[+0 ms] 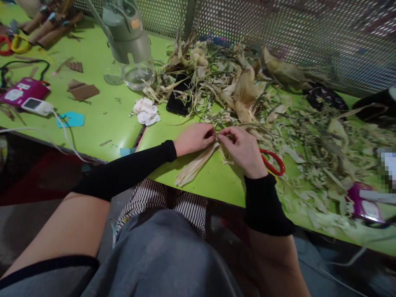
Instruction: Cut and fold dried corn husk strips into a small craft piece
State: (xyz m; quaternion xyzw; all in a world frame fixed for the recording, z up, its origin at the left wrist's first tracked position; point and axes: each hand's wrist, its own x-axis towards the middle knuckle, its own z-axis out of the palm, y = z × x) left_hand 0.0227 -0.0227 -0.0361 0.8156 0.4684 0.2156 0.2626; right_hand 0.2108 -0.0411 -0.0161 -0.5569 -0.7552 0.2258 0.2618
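Observation:
A pale dried corn husk (196,166) slants over the front edge area of the green table, its narrow upper end meeting my fingertips. My left hand (195,138) is closed, thumb and finger pinching at that end. Close beside it, my right hand (243,149) is also closed in a pinch at the same spot. The fingers partly cover the tip, so its exact shape is hidden. Just right of my right hand lies a red loop handle (274,161), probably of scissors, partly covered by the hand. Husk scraps heap up beyond both hands.
Behind my hands are a black phone (177,101), crumpled tissue (147,110) and a large husk pile (244,88). A clear-based bottle (136,70) stands back left. Magenta devices (23,91) with cables sit left and right. A perforated metal screen (278,33) borders the table.

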